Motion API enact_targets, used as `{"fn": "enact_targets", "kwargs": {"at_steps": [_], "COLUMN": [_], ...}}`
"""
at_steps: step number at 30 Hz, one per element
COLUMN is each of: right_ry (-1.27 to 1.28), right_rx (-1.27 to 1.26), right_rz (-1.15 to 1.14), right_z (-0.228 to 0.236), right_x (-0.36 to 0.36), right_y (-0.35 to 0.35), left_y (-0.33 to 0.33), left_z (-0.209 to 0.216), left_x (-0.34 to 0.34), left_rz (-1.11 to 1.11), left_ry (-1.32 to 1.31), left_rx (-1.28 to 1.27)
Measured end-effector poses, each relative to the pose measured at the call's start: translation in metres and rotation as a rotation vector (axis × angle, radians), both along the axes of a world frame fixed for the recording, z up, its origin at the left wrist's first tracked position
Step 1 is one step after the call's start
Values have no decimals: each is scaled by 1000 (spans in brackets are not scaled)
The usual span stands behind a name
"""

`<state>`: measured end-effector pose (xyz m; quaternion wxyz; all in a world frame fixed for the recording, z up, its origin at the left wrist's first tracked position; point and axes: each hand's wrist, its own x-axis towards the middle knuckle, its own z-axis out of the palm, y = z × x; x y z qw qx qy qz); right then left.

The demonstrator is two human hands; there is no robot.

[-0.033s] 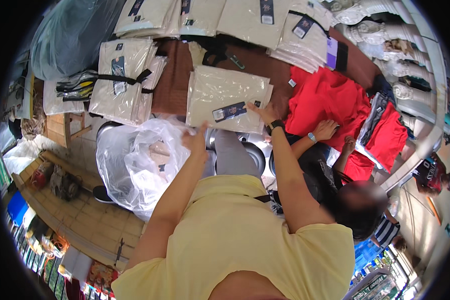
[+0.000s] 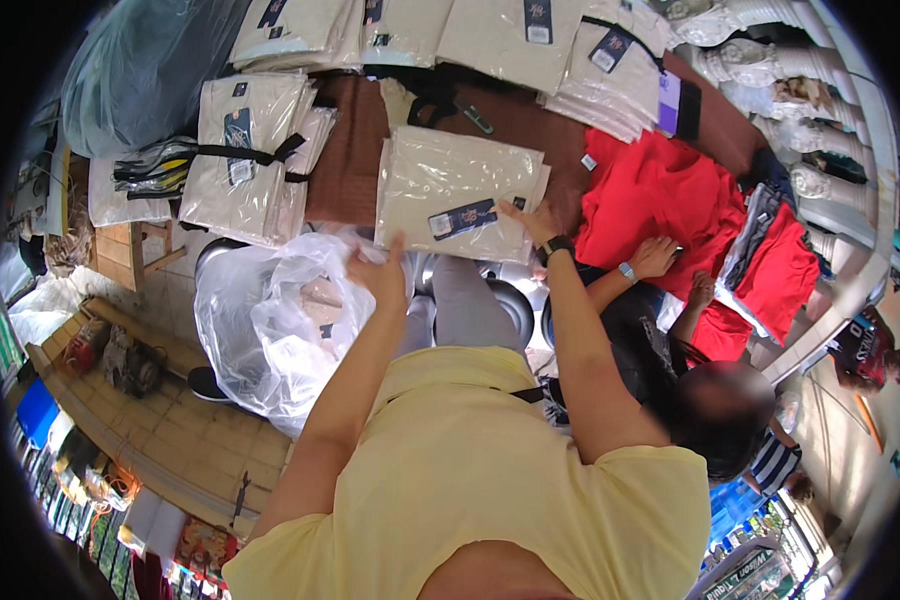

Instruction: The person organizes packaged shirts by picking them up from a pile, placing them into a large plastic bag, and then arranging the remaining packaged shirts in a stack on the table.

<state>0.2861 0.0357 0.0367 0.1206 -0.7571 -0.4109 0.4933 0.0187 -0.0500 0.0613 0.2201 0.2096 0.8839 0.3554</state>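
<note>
A flat beige folded garment in clear plastic [image 2: 450, 175], with a dark label, lies over the near edge of the brown-covered table. A second packet edge shows beneath it. My right hand [image 2: 535, 225], with a dark watch at the wrist, grips its right edge near the label. My left hand [image 2: 378, 278] is by its lower left corner, thumb and fingers apart. Whether it touches the packet is hard to tell. Just left of that hand, a large clear plastic bag [image 2: 260, 320] stands with wrapped packets inside.
Stacks of similar packets [image 2: 500, 35] line the far side, and a strapped stack [image 2: 240, 160] lies left. A co-worker's hands [image 2: 655, 257] work on red cloth [image 2: 660, 195] at right. Dark scissor-like handles [image 2: 432, 108] lie on the brown cover [image 2: 345, 150]. White balusters [image 2: 740, 65] stand far right.
My left hand has shifted slightly left, away from the packet's lower edge. My right hand keeps its hold, and the packet has barely moved.
</note>
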Motion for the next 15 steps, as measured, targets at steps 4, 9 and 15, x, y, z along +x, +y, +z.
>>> {"fn": "enact_targets", "kwargs": {"at_steps": [4, 9, 15], "right_ry": [530, 806, 758], "right_rx": [-18, -76, -158], "right_rz": [-200, -310, -299], "right_z": [-16, -24, -12], "right_x": [-6, -15, -29], "right_y": [2, 4, 18], "left_y": [79, 118, 120], "left_z": [-17, -49, -12], "left_x": [-59, -45, -62], "left_rz": [-556, -564, -567], "left_ry": [-187, -295, -753], "left_rx": [49, -144, -143]}}
